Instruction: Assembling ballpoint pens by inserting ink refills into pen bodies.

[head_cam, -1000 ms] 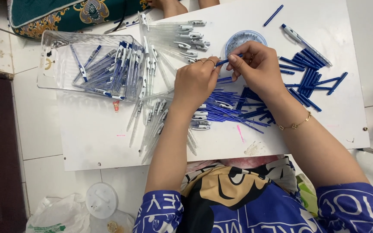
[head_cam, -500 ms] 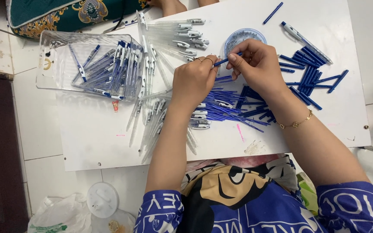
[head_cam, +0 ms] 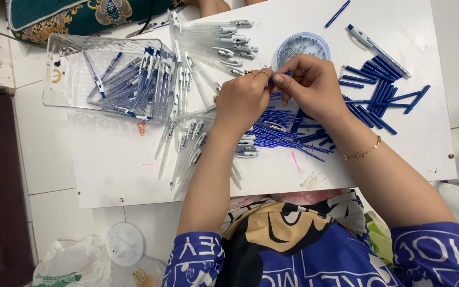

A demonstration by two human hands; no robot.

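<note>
Blue pen part point(head_cam: 287, 74), hands now pinched closer together

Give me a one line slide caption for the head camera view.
Left hand and right hand meet on a blue pen part above pen pieces on a white board.

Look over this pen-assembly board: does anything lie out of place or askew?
One blue pen part lies alone at the white board's top edge, apart from the blue heap. Otherwise nothing stands out.
</note>
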